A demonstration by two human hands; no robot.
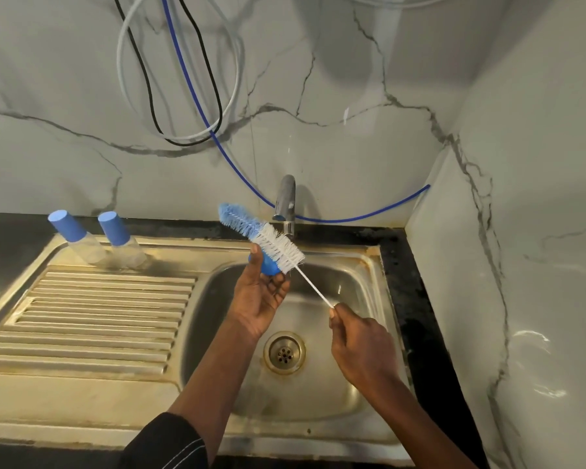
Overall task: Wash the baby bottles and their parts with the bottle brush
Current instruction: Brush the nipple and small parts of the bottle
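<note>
Dark sleeve (pixel 170 441) lowest in shot, and up from it the left hand (pixel 261 296) reaches out just below the tap (pixel 286 204). Thumb and fingers are curled round a blue bottle part (pixel 269 267), a cap by the look of it, held right beneath the spout. Across it lies the bottle brush (pixel 274 245), white bristles pressed against the part, blue tip poking out to the left of the tap. The right hand (pixel 362 346), nearer the camera than the tap and a touch to its right, pinches the end of the thin white handle (pixel 313 289) between thumb and fingertips, the other fingers folded in.

Both hands work over the sink (pixel 369 262), with the drain (pixel 285 352) straight below the tap. Whether water runs from the spout, I cannot tell.

How far along? Early, I'd say. Well left of the tap, a first bottle (pixel 82 245) and a second bottle (pixel 126 252) stand close together on the drainboard (pixel 99 316) with their blue caps on, apparently untouched. So one small part is under the brush, while both bottles look left to open, scrub and rinse.
</note>
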